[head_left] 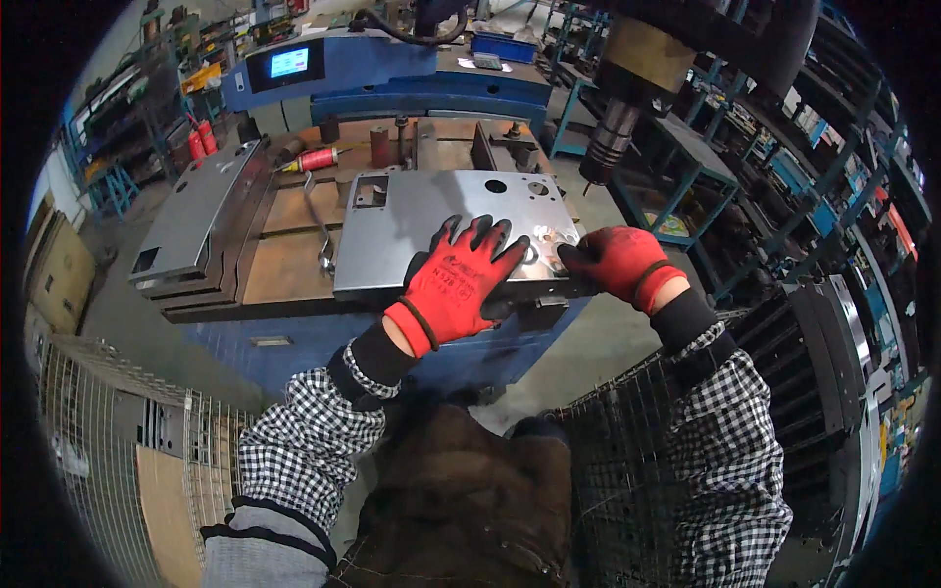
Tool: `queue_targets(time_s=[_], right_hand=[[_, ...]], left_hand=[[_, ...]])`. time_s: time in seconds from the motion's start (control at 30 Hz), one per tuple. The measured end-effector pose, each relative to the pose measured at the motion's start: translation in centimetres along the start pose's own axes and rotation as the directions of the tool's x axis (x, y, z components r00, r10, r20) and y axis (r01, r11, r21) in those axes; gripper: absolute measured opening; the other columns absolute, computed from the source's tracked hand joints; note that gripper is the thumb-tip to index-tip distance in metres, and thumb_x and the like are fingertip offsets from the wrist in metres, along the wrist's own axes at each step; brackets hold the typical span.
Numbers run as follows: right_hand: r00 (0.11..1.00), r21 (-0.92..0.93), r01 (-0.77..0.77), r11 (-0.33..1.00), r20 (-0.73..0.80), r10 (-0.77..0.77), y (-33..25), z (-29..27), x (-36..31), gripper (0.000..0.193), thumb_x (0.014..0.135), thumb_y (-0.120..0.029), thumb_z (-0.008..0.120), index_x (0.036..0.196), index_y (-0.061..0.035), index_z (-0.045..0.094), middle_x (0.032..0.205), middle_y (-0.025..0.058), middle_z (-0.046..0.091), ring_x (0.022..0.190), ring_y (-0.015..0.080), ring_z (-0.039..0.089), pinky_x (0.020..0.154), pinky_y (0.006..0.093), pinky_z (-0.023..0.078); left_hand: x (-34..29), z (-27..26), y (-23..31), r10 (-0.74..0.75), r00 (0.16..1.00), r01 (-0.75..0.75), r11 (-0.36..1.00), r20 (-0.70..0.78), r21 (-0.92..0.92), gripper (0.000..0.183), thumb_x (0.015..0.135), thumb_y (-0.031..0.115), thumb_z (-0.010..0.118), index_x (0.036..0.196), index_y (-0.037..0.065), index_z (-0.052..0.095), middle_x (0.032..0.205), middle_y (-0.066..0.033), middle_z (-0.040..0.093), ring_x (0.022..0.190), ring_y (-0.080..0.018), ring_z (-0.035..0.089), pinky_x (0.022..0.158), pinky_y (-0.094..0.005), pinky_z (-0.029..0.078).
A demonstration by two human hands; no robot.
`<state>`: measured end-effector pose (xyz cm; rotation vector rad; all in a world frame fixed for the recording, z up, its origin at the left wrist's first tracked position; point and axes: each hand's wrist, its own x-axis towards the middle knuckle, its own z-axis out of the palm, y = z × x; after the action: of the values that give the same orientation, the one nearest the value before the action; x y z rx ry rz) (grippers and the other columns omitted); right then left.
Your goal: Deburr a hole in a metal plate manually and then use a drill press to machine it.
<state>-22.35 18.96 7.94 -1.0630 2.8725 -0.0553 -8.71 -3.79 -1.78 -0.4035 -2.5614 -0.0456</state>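
Note:
A grey sheet-metal panel (412, 220) with folded edges, a square cutout and several round holes lies on the machine's work table (274, 279). My left hand (453, 286), in a red glove with black fingertips, rests on its near part with the fingers spread. At the panel's right end is my right hand (627, 265), gloved the same way. Its fingers are curled and closed beside the holes there; what they hold, if anything, is hidden. Small shiny bits, too small to name, lie on the panel next to that hand.
A drill chuck with a bit (610, 142) hangs beyond the panel's right end. Stacked metal panels (201, 211) lie at the left, near a long-handled wrench (320, 220) and a red bottle (316, 160). Wire mesh bins (118, 431) stand at both sides of me.

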Motion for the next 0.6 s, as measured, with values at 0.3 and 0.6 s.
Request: queue_targets(time_s=[0.3,0.6], right_hand=[[1.000,-0.083,0.006,0.997,-0.024,-0.008,-0.6,-1.3,0.2,0.052,0.099,-0.056,0.065,0.108,-0.0070,0.078,0.100,0.0188,0.078,0.098,0.0400,0.073,0.088,0.0485,0.056],[0.969,-0.033,0.155,0.987,-0.189,-0.159,-0.5,-0.3,0.2,0.060,0.099,-0.064,0.062,0.094,-0.0068,0.079,0.087,0.0176,0.076,0.091,0.0415,0.073,0.085,0.0486,0.056]], left_hand=[[-0.2,0.1,0.1,-0.010,1.000,0.010,1.000,0.013,0.003,0.093,0.082,0.049,0.080,0.162,0.015,0.045,0.161,-0.0199,0.045,0.146,-0.0440,0.044,0.123,-0.0609,0.032],[-0.1,0.3,-0.1,-0.005,1.000,0.005,1.000,-0.008,0.008,0.093,0.084,0.051,0.078,0.162,0.015,0.044,0.158,-0.0212,0.048,0.145,-0.0442,0.045,0.122,-0.0621,0.032]])
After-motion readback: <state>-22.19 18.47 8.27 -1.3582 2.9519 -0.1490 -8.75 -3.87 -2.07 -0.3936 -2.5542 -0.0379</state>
